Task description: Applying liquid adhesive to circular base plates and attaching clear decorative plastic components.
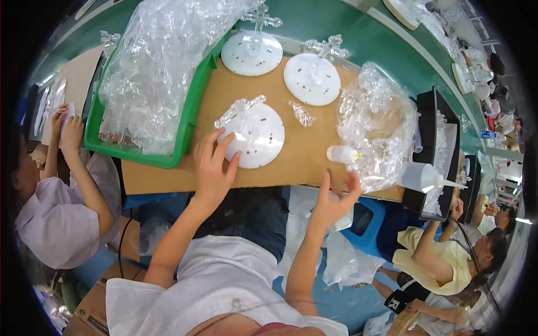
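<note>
My left hand (214,165) is open, its spread fingertips at the left edge of a round white disc (263,137) with small holes. A clear plastic branched piece (241,111) lies across that disc's upper left. Over the cardboard's front edge hovers my right hand (336,200), open, thumb and fingers apart and nothing visible between them. Nearest to it is a small white bottle (341,154) with a yellow tip, lying on its side. A loose clear faceted piece (302,114) rests between the discs. Farther back are two more white discs, one left (251,60) and one right (312,89), each bearing clear branched parts.
At left, a green tray (188,120) holds clear plastic bags. A crumpled clear bag (376,129) lies on the cardboard sheet (162,182) at right. Beyond stand a black bin (428,109) and a white squeeze bottle (421,177) with a long nozzle. Co-workers sit on both sides.
</note>
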Demonstrator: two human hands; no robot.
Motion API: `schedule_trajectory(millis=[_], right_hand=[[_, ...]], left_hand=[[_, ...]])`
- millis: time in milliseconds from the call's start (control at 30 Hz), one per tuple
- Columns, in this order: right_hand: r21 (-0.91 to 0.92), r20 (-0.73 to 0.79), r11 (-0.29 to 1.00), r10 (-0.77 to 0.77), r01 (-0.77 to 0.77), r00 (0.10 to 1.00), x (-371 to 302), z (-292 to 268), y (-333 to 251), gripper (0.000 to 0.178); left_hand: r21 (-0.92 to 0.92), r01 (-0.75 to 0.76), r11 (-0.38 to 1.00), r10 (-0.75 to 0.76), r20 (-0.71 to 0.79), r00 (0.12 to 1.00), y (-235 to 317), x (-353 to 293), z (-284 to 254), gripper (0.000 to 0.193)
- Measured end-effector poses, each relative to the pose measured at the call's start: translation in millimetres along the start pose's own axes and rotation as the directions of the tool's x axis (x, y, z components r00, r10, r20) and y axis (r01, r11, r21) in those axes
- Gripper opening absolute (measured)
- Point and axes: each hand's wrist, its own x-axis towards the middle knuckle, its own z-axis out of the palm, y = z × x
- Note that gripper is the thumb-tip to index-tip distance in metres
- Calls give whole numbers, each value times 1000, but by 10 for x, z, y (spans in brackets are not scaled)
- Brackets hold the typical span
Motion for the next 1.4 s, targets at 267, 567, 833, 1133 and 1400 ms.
schedule_trajectory(millis=[267, 567, 833, 1133, 1400], right_hand=[[115, 403, 894, -441, 434, 802, 12, 574, -796, 37], [231, 652, 736, -602, 636, 461, 330, 909, -716, 33], [348, 754, 897, -441, 274, 487, 434, 753, -644, 31], [446, 779, 855, -226, -264, 584, 308, 620, -530, 32], [239, 600, 643, -687, 727, 410, 353, 833, -600, 32]], left_hand=[[-37, 23, 999, -21, 54, 998, -70, -36, 56, 45], [-233, 7, 972, 34, 173, 984, -190, 115, -39, 38], [-253, -103, 962, 150, 175, 973, -255, 191, -6, 37], [-376, 1, 926, 47, 120, 992, -60, 100, -103, 30], [-337, 5, 941, 24, 81, 996, -98, 11, -66, 31]])
